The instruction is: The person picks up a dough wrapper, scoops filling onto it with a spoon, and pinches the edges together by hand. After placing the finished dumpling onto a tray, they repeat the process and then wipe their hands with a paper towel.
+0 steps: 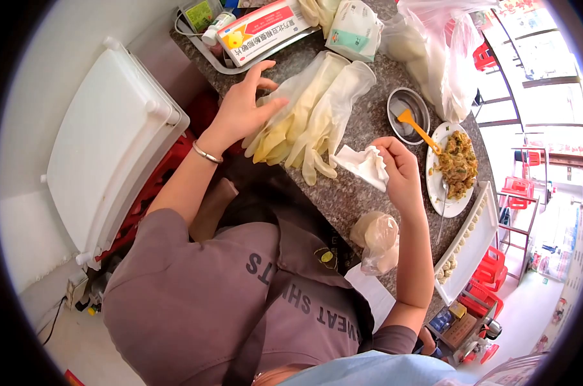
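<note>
Between the thumb and fingers of my right hand [401, 170] is a crumpled white tissue [363, 166], held above the speckled stone tabletop [323, 199]. My left hand [243, 103], fingers apart, is at the left side of a pile of pale yellow rubber gloves [307, 116], its thumb overlapping them in this view. To the right of my right hand lie a metal bowl [402, 101] with an orange-handled tool [419, 130] across its rim and a white oval plate [435, 193] of chopped filling [460, 164] with a spoon [444, 193] in it.
A long white tray [475, 241] holds rows of small dumplings [447, 267]. Round wrappers in a plastic bag [376, 238] sit at the near edge. At the back are a medicine box [265, 32], a tissue pack [356, 29] and a filled plastic bag [433, 58]. Red stools [491, 267] stand beyond.
</note>
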`<state>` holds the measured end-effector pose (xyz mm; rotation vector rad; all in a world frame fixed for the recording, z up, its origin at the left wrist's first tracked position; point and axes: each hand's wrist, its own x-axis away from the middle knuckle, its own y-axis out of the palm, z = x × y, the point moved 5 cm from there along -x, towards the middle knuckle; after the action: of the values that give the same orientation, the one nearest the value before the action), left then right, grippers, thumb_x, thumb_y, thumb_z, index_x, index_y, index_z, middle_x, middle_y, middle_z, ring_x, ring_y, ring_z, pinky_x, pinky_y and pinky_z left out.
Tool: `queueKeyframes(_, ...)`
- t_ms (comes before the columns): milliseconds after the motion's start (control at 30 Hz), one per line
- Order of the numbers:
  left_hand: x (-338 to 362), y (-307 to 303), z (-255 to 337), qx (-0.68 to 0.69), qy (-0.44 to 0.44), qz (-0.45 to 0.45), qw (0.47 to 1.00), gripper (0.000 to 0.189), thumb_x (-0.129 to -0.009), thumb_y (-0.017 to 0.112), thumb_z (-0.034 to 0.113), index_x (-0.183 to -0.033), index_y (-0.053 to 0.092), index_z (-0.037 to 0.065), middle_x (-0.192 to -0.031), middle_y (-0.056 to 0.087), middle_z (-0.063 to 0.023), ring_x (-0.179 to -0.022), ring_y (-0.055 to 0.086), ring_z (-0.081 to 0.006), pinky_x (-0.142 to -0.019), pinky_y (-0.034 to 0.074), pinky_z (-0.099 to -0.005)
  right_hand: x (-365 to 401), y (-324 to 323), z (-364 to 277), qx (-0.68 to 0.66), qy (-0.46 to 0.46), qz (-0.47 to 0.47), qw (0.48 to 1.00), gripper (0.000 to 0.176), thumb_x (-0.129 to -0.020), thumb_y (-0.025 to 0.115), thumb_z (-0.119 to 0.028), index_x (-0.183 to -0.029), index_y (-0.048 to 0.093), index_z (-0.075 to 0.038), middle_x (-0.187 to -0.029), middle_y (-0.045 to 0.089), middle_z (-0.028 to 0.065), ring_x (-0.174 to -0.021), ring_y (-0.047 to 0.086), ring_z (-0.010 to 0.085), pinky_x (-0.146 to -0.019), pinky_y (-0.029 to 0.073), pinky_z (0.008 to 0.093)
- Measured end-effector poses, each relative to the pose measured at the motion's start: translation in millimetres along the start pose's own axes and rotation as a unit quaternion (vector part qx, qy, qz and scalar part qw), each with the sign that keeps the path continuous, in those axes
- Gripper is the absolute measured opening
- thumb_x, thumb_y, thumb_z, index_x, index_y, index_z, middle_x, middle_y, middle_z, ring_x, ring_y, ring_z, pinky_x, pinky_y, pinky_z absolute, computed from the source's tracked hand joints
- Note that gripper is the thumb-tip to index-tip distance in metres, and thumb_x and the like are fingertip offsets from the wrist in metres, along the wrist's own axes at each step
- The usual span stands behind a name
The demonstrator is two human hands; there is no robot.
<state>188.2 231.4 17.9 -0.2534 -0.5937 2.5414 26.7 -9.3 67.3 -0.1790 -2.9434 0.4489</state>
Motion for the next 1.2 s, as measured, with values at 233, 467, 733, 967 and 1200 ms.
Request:
queueKeyframes(233,-59.0,12.9,28.8,-0.105,0.098,0.051,0.988,0.076,-0.081,0.07,0.047,-0.135,0.038,0.004,-0.103,0.065,-0.0244,-0.103,0.063,-0.0358,-0.089,0.049,-0.0413,-9.3,1.9,-0.8,-0.045,0.026,0.004,0.999,0.018,-0.097,0.049,-0.007,-0.102,0.063,0.003,-0.087,0.063,0.0005,-0.08,0.054,0.0058,-0.074,0.044,0.0223)
queueKeyframes(467,-114.2,53.1,56.1,-0.276,0.074,-0.072,0.956,0.076,-0.079,0.066,0.056,-0.121,0.046,-0.004,-0.082,0.065,-0.0188,-0.08,0.066,-0.0333,-0.067,0.053,-0.0429,-6.9,-0.2,4.8,-0.038,0.041,-0.002,0.998,0.016,-0.097,0.051,-0.006,-0.102,0.063,0.002,-0.086,0.063,-0.001,-0.079,0.052,0.0049,-0.072,0.043,0.0216)
queueKeyframes(733,-122.9,68.2,55.6,-0.291,0.162,0.015,0.943,0.056,-0.075,0.072,0.047,-0.099,0.052,0.001,-0.074,0.064,-0.0157,-0.078,0.066,-0.0331,-0.068,0.053,-0.0421,-1.5,-11.3,18.9,-0.021,0.038,0.009,0.999,0.016,-0.096,0.051,-0.005,-0.103,0.063,0.002,-0.084,0.063,-0.0011,-0.076,0.053,0.0045,-0.068,0.043,0.0217)
queueKeyframes(967,-141.8,78.6,48.5,-0.146,0.217,-0.053,0.964,0.03,-0.077,0.068,0.024,-0.094,0.057,0.002,-0.083,0.068,-0.014,-0.081,0.067,-0.0294,-0.072,0.053,-0.0392,-1.9,-11.7,19.8,-0.031,0.032,0.023,0.999,0.016,-0.095,0.052,-0.005,-0.102,0.064,0.002,-0.081,0.062,-0.0013,-0.074,0.051,0.0043,-0.066,0.042,0.0212)
queueKeyframes(1200,-101.0,39.5,83.0,0.063,0.249,-0.127,0.958,0.014,-0.081,0.061,0.003,-0.095,0.063,0.0,-0.088,0.067,-0.0057,-0.087,0.062,-0.0138,-0.083,0.049,-0.0282,1.4,-20.3,21.8,-0.034,0.031,0.037,0.998,0.016,-0.095,0.052,-0.005,-0.102,0.065,0.002,-0.079,0.061,-0.0027,-0.07,0.048,0.003,-0.063,0.04,0.0202)
